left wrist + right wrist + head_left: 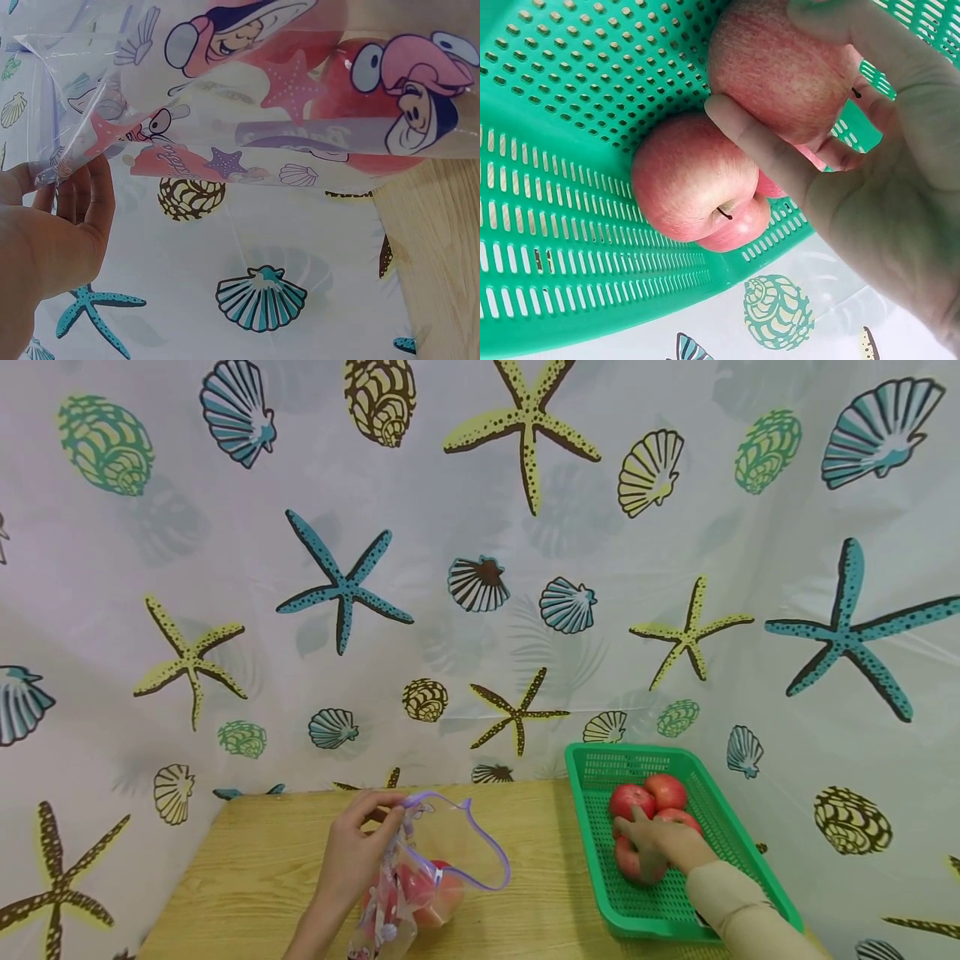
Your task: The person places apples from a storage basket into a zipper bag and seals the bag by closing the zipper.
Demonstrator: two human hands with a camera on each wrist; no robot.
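Note:
My left hand (365,835) pinches the rim of a clear plastic zip bag (491,860) with a purple edge, its mouth spread wide. Cartoon prints and starfish cover the bag (217,90) in the left wrist view, and red apples (444,897) show through it low down, near the tabletop. Over on the right, my right hand (660,842) reaches into a green plastic basket (592,885). Its thumb and fingers curl round a red apple (780,71), the one nearest me in the basket. Beside it sit several more apples (694,180), one partly covered by the hand.
A light wooden table (262,852) carries the bag and the basket. Behind and on both sides hangs a white curtain (420,635) printed with shells and starfish. The basket's perforated walls rise around the apples.

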